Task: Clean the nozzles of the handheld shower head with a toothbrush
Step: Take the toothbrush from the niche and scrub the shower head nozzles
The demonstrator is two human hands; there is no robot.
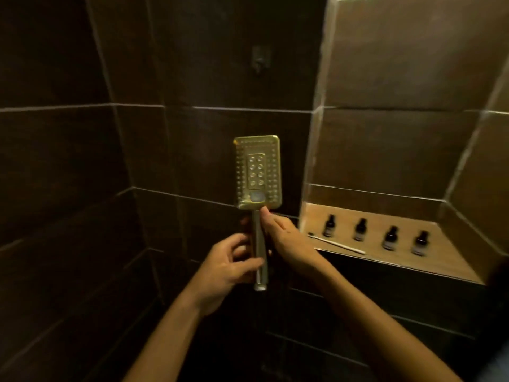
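The left hand [234, 267] curls around the lower part of the shower head's handle, thumb across the front and fingers wrapped behind, closed on it. Above that grip the shower head [258, 172] stands upright, its rectangular gold face turned toward the camera, with rows of nozzles around a raised middle panel and a pale button just over the neck. The bottom end of the handle pokes out below the left hand; no hose can be made out there.

The right hand [286, 241] grips the upper handle just under the head, its thumb tip pressed against the head's lower edge; its fingers pass behind the handle and are hidden.

Well above both grips a dark wall bracket [259, 60] sits on the tile, too dim to read in detail.

To the right of the right hand, a recessed niche [371, 213] holds the toothbrush [337, 243], lying flat near the front edge with its dark bristle end pointing toward the hands. Behind and right of it stand four small dark bottles [374, 234] in a row, well apart; their labels are blurred and their contents cannot be seen. The niche's right end is cut off by something dark at the frame's edge.
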